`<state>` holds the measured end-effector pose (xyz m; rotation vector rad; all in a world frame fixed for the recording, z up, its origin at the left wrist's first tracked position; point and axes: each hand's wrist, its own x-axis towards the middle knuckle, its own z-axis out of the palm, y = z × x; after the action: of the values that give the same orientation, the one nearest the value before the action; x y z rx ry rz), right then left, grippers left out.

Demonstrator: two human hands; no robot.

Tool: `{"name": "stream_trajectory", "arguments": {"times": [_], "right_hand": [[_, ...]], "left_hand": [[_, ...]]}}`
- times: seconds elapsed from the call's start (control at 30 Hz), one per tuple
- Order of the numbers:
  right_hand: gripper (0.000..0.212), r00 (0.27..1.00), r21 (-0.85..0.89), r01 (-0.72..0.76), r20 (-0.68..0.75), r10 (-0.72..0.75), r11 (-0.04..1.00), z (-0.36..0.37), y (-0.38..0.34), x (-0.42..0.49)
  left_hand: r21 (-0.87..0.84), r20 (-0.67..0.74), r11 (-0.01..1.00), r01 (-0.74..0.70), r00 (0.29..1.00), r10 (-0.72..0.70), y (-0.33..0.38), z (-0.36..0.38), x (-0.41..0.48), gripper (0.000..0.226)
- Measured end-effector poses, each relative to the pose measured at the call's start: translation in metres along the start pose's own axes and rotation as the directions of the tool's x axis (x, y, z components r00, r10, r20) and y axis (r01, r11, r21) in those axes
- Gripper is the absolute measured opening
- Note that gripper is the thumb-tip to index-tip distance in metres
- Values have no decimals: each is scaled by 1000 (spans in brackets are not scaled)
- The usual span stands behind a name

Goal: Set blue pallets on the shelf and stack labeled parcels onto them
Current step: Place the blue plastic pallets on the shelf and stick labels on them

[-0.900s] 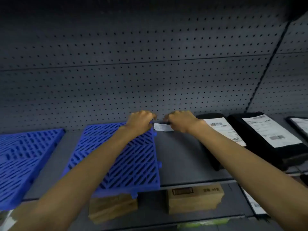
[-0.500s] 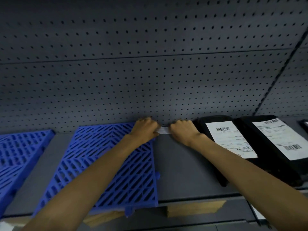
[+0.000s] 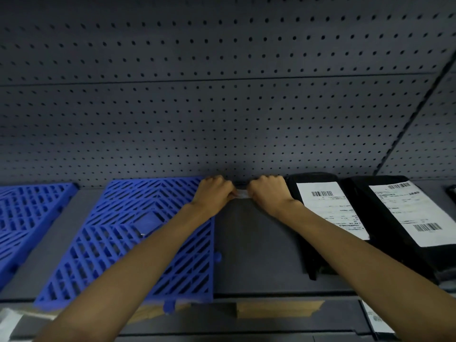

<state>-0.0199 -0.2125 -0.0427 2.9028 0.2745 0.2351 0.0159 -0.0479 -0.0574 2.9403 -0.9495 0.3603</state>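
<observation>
A blue slatted pallet (image 3: 118, 240) lies flat on the grey shelf (image 3: 256, 250), its front edge overhanging slightly. A second blue pallet (image 3: 27, 218) lies at the far left. My left hand (image 3: 214, 191) and my right hand (image 3: 267, 191) are both at the back of the shelf, fingers closed on the two ends of a small white paper strip (image 3: 242, 193) held between them. Right of my hands lie two black parcels with white barcode labels, one (image 3: 323, 211) close to my right wrist and one (image 3: 407, 213) further right.
A grey pegboard wall (image 3: 222, 107) closes the back of the shelf. Below the shelf's front edge are brown cardboard boxes (image 3: 278, 309) on a lower level. Another labeled parcel (image 3: 375, 322) shows at the lower right. Bare shelf lies between the pallet and the black parcels.
Both hands have carried the white strip farther back toward the pegboard, and they are closer together. The view has moved nearer to the shelf.
</observation>
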Motion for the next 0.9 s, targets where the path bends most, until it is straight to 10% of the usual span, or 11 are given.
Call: {"name": "stream_trajectory", "arguments": {"times": [0.53, 0.9], "right_hand": [[19, 985, -92, 106, -129, -117, 990, -52, 10, -7], [10, 897, -12, 378, -243, -370, 926, -95, -136, 10]], "left_hand": [[149, -124, 962, 228, 970, -211, 4, -31, -18, 28], [202, -176, 881, 427, 901, -397, -82, -78, -165, 30]]}}
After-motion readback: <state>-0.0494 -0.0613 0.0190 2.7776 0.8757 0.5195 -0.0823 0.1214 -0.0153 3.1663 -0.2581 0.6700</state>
